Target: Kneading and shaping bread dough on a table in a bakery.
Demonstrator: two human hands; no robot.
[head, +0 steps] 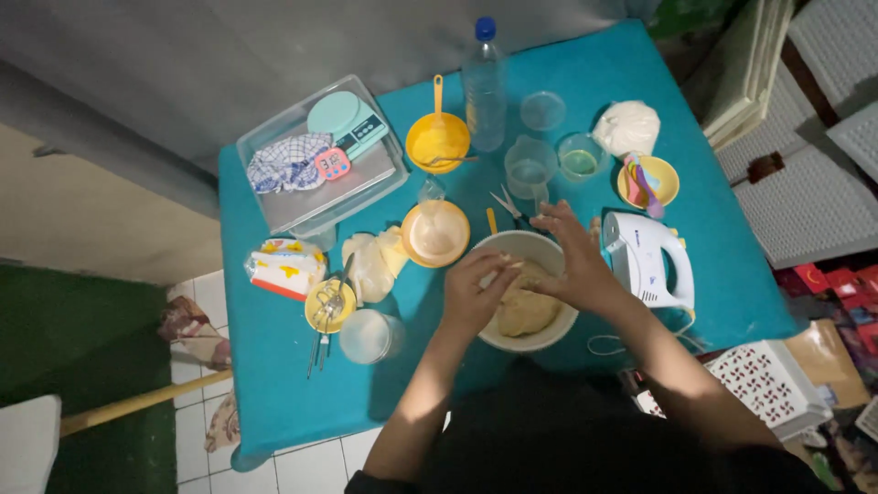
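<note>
A white bowl [549,337] with a lump of pale yellow dough [524,313] stands near the front of the teal table [283,384]. My left hand [477,291] is curled over the bowl's left rim, fingers pinching at the dough. My right hand [572,259] hovers over the bowl's right side with fingers spread, touching the dough's top. A white hand mixer [643,261] lies just right of the bowl.
Behind the bowl are an orange bowl [435,234], scissors [506,202], a measuring jug [530,169], a water bottle [484,87], a yellow sieve [437,139] and a flour bag [627,126]. A plastic box with scale and timer [322,155] sits back left. Whisk attachments [327,306] and a cup [368,337] are left.
</note>
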